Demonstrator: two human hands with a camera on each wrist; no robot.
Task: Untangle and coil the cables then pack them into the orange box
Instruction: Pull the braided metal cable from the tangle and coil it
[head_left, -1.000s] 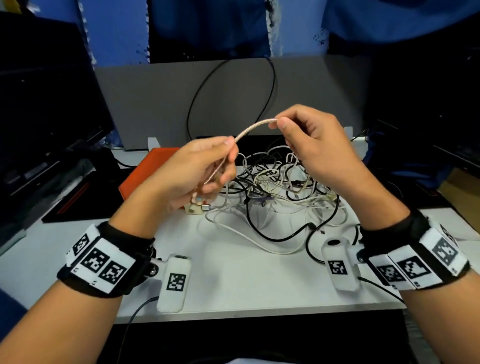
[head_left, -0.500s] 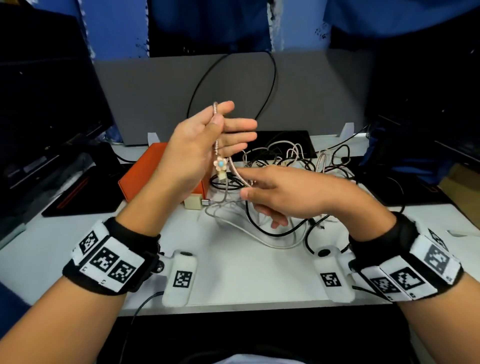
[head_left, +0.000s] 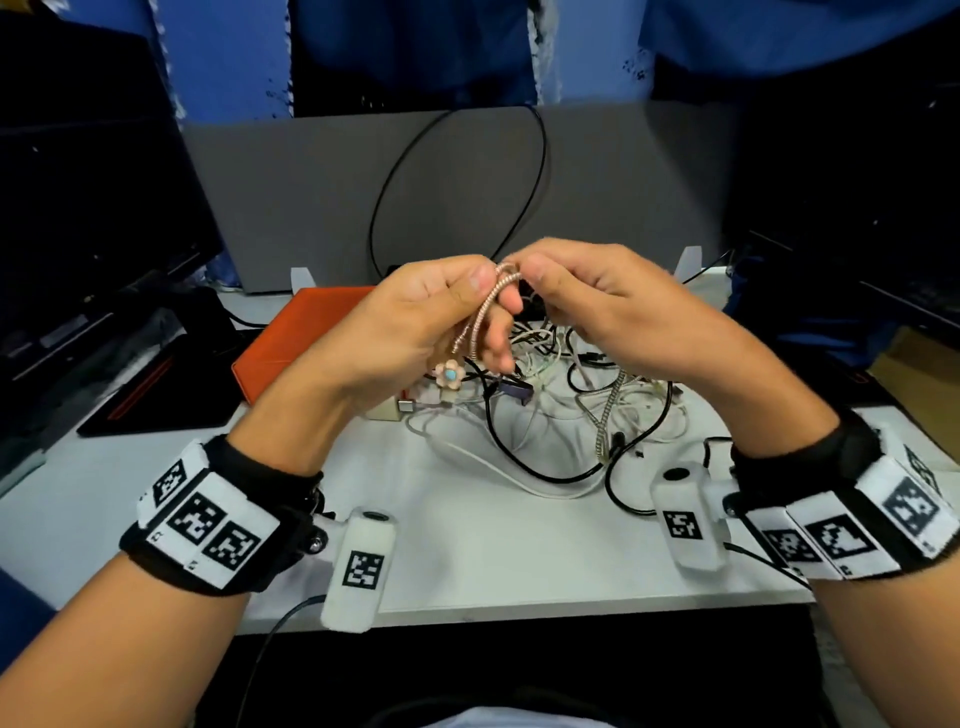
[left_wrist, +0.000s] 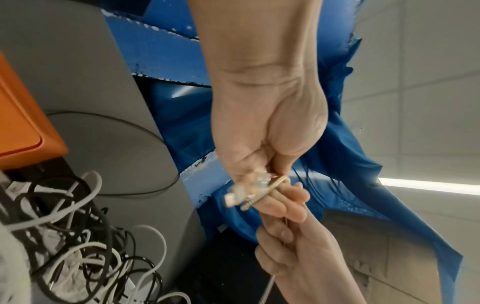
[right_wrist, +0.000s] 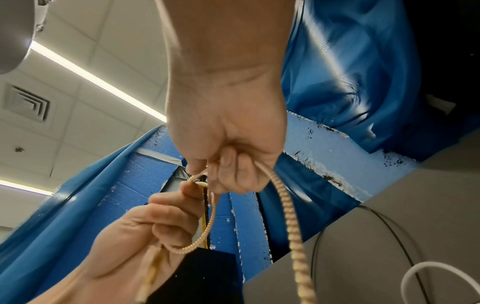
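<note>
Both hands are raised above the worktop (head_left: 467, 551): the left hand (head_left: 410, 322) and right hand (head_left: 608, 306) are each pinching the pink braided cable (head_left: 483, 306) with curled fingers. The right wrist view is showing its loop (right_wrist: 207, 226); only the head view is showing the tangled cables (head_left: 571, 405) beside the closed orange box (head_left: 296, 338)

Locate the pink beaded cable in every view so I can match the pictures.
Head: pink beaded cable at centre, looped between left hand and right hand.
Left wrist: lower centre, across the left hand's fingers.
Right wrist: centre, curving down to the bottom edge.
Shared landmark: the grey board with a black cable loop across it.
</note>
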